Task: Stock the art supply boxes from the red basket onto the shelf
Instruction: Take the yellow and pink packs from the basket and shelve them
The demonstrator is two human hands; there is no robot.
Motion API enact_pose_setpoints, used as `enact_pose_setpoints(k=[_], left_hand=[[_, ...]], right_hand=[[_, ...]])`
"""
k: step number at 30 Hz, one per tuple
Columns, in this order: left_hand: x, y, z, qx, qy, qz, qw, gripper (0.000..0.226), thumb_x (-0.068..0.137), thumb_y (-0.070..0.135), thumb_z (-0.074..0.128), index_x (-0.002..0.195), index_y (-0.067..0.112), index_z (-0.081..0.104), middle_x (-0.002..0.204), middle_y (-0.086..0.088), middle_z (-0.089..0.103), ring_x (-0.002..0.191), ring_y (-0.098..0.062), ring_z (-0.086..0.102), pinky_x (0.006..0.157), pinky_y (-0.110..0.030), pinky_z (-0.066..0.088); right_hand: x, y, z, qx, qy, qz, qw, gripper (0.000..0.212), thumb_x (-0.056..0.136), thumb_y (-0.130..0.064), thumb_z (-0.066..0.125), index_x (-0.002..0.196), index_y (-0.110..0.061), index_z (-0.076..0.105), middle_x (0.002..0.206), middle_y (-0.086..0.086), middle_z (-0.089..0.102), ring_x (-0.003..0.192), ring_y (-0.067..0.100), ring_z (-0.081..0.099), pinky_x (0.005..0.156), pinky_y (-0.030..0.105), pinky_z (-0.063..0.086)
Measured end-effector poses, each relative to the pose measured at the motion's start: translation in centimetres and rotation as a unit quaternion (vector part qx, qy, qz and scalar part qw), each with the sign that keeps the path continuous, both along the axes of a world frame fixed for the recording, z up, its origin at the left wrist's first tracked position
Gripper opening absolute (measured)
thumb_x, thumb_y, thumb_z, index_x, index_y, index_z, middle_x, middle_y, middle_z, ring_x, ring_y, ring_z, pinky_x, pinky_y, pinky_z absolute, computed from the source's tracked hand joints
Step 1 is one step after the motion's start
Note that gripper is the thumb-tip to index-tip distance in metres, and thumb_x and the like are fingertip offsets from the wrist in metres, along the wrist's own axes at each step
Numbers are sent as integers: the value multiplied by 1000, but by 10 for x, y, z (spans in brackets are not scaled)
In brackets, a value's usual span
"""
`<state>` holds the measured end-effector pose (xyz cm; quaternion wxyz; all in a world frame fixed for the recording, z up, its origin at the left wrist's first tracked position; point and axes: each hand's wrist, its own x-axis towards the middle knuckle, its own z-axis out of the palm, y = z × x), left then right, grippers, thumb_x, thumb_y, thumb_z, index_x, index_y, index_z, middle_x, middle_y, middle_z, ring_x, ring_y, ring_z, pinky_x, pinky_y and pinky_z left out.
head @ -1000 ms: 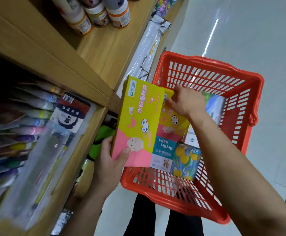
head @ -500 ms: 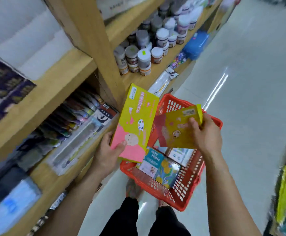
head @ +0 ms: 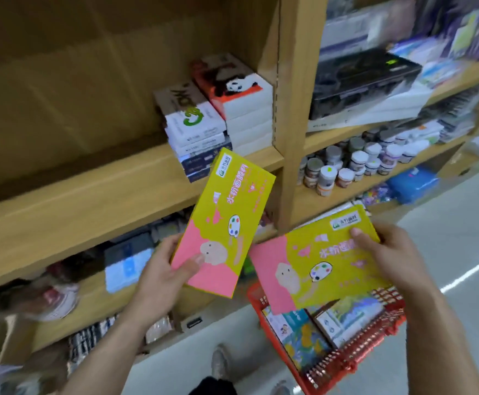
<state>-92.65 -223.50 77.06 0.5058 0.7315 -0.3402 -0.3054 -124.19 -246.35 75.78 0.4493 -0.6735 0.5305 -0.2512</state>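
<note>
My left hand [head: 164, 276] grips the lower end of a yellow and pink paint box [head: 224, 220], held tilted in front of the wooden shelf [head: 96, 189]. My right hand [head: 389, 258] holds a second, matching yellow and pink box [head: 315, 263] by its right end, above the red basket [head: 355, 357]. Several more boxes lie in the basket, among them a blue one with yellow flowers [head: 303, 343]. The middle shelf board has bare wood to the left of two stacks of boxes.
A stack with a green logo [head: 195, 124] and a stack with a panda picture [head: 241, 92] stand at the shelf's right end, beside an upright post [head: 295, 109]. Paint jars [head: 355, 163] fill the neighbouring bay. The aisle floor [head: 446, 280] lies to the right.
The view has swung up from the basket to the shelf. My right hand has lifted the second box out of the basket, and both boxes now sit higher, near the shelf.
</note>
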Motion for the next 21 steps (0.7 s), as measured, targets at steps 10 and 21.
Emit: enact_pose_setpoints(k=[10, 21], left_hand=[[89, 102, 44, -76, -44, 213, 973, 18, 91, 4, 67, 108, 10, 64, 92, 3, 71, 76, -12, 65, 61, -13, 49], [198, 184, 55, -80, -34, 313, 946, 22, 94, 23, 68, 114, 21, 58, 84, 4, 76, 63, -14, 68, 61, -28, 52]], right_hand=[[126, 52, 66, -39, -57, 189, 980, 15, 90, -44, 68, 92, -30, 75, 82, 1, 79, 72, 20, 76, 68, 49, 59], [347, 75, 140, -114, -24, 311, 943, 17, 85, -47, 71, 89, -30, 73, 80, -13, 78, 69, 11, 75, 70, 35, 58]])
